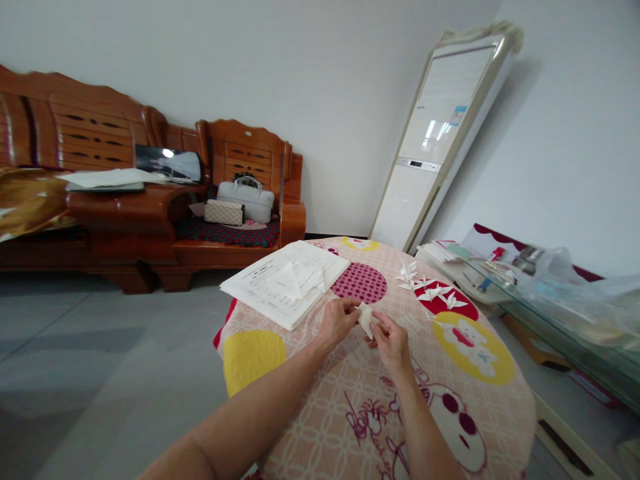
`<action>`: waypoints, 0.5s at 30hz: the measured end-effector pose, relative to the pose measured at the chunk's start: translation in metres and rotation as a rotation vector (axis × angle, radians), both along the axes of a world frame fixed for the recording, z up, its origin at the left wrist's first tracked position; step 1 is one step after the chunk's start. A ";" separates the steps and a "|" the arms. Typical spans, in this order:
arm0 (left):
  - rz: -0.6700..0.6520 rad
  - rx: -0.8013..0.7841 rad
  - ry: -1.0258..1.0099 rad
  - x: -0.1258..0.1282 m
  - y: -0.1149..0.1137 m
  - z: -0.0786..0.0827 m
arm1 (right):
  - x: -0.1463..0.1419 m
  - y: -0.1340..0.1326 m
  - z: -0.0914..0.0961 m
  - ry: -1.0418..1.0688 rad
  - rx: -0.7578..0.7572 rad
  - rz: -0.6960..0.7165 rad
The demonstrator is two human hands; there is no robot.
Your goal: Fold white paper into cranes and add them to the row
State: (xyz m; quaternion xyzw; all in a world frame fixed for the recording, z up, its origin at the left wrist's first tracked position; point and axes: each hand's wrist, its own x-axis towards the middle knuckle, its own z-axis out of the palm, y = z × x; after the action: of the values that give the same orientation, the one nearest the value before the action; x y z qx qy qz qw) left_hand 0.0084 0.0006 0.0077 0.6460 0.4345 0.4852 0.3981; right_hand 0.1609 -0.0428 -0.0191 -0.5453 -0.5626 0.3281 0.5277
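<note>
Between my two hands, just above the patterned tablecloth, is a small piece of folded white paper. My left hand pinches its left edge with thumb and fingertips. The right edge is gripped by my right hand, fingers curled round it. Beyond my left hand lies a stack of printed sheets with a folded paper triangle on top. Several white paper cranes sit on the cloth to the right, beyond my right hand.
A glass shelf with a clear plastic bag and other items borders the table at right. Behind stand a tall air conditioner and wooden seats holding a grey handbag and a small patterned purse.
</note>
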 end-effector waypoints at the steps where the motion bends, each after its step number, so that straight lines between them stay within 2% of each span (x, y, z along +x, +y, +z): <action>1: 0.000 -0.005 0.001 0.000 -0.001 0.002 | 0.000 0.000 0.000 -0.012 0.004 -0.006; 7: -0.066 -0.052 -0.071 0.002 -0.001 0.001 | -0.001 -0.001 0.004 -0.057 0.008 -0.060; 12: -0.170 -0.128 -0.149 0.004 0.004 -0.007 | -0.002 -0.001 0.008 0.110 -0.080 -0.022; 15: -0.181 -0.130 -0.129 0.002 0.006 -0.009 | -0.002 -0.001 0.006 0.217 -0.141 -0.019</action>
State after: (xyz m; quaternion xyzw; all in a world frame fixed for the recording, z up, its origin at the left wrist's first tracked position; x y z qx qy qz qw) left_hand 0.0108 0.0069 -0.0010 0.6229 0.3785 0.4585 0.5084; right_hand 0.1589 -0.0433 -0.0135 -0.5474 -0.4726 0.4191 0.5490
